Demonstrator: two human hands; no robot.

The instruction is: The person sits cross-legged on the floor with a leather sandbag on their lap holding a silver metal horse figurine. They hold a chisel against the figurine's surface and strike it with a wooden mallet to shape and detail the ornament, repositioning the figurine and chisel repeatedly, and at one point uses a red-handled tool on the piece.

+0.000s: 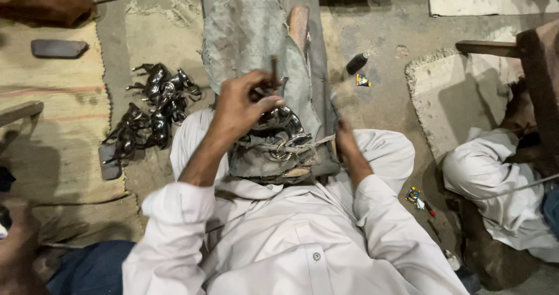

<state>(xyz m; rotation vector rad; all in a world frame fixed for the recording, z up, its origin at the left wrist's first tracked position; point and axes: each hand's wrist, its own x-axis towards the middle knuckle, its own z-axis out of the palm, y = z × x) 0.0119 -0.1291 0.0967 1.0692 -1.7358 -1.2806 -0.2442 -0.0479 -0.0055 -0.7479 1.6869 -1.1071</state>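
We are sitting on a dusty concrete floor [378, 50] strewn with woven mats [52, 126], and a worn grey padded board [250, 33] is running out from our lap toward the far wall. To the left of it, a heap of dark shiny metal horse figures [154, 111] is lying at the mat's edge, just beside our knee; a flat dark stone [57, 48] is resting well beyond. To the right, open floor is showing around a small black bottle [356, 63] and a bright wrapper [363, 80], before another person's white sleeve [486, 172] is closing off that side.

Our left hand [241, 106] is bending down at the wrist, fingers curled tight around a thin dark tool [273, 71] that is standing nearly upright. Under it, one dark horse figure [285, 132] is lying on the board's near end, tied down with cord. Our right hand [345, 139] is blurring at the board's right edge; we cannot tell whether it is gripping anything.
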